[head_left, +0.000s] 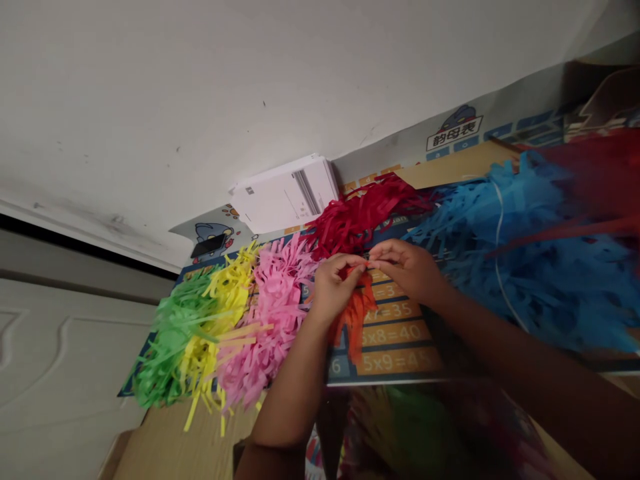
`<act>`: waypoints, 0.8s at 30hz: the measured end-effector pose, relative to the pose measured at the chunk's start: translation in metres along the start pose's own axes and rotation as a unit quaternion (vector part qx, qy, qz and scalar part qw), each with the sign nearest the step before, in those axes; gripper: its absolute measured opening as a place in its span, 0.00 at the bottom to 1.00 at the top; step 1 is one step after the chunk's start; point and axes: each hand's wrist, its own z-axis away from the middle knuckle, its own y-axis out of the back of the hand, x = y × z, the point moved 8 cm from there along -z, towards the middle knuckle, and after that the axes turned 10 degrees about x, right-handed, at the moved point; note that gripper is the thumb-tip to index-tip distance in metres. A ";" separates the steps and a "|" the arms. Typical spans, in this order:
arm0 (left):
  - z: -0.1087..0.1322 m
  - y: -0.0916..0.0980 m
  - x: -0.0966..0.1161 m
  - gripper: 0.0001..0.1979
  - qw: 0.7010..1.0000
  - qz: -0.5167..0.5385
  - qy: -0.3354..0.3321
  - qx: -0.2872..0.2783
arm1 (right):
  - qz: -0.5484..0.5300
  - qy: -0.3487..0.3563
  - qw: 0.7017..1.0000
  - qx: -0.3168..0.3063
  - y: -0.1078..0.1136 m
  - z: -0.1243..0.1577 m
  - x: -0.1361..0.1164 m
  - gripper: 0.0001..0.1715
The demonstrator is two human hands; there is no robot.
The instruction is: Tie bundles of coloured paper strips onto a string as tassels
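An orange paper tassel (pixel 355 327) hangs over the printed times-table mat, its strips dangling downward. My left hand (pixel 336 283) is closed in a pinch on the tassel's top end. Close beside it, my right hand (pixel 407 267) pinches at the same top end, thumb against fingers. The exact spot between the fingertips is too small to make out clearly. Just beyond the hands lies a dark red tassel bundle (pixel 367 210). To the left of my left hand is a pink tassel bundle (pixel 270 307).
Yellow tassels (pixel 233 287) and green tassels (pixel 175 333) lie at the left of the mat (pixel 395 363). Blue tassels (pixel 540 267) with a white cord and red tassels (pixel 600 167) heap at the right. A white box-like stack (pixel 285 197) leans near the wall (pixel 300 80).
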 end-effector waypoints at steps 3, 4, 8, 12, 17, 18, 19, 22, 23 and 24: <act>0.000 0.000 0.004 0.03 0.999 -0.035 -0.031 0.001 | 0.014 0.010 1.000 -0.018 -0.002 0.001 -0.003 0.08; 0.000 0.001 0.006 0.03 0.998 -0.051 -0.048 0.005 | 0.035 0.030 0.999 -0.025 -0.004 0.002 -0.007 0.06; 0.002 -0.001 0.009 0.03 0.995 -0.069 -0.068 0.019 | 0.093 0.118 0.989 0.000 -0.002 0.006 -0.022 0.04; 0.001 -0.002 0.001 0.04 0.999 -0.031 -0.015 0.018 | 0.096 0.103 0.990 0.020 0.000 0.007 -0.019 0.03; 0.000 0.000 -0.005 0.04 0.999 0.008 0.032 0.020 | 0.079 0.100 0.992 0.022 0.001 0.007 -0.018 0.05; 0.000 0.000 -0.006 0.04 0.999 0.013 0.034 0.018 | 0.077 0.099 0.992 0.025 0.002 0.007 -0.018 0.05; -0.001 0.000 -0.006 0.04 0.999 0.018 0.034 0.017 | 0.076 0.094 0.992 0.026 0.002 0.006 -0.016 0.05; -0.001 0.000 -0.006 0.05 0.999 0.031 0.018 0.012 | 0.064 0.075 0.995 0.032 0.003 0.006 -0.012 0.05; -0.001 0.000 -0.005 0.05 0.999 0.034 0.010 0.009 | 0.060 0.073 0.995 0.033 0.003 0.006 -0.011 0.06; -0.001 0.000 -0.004 0.06 0.999 0.037 0.003 0.005 | 0.055 0.074 0.995 0.035 0.003 0.006 -0.011 0.06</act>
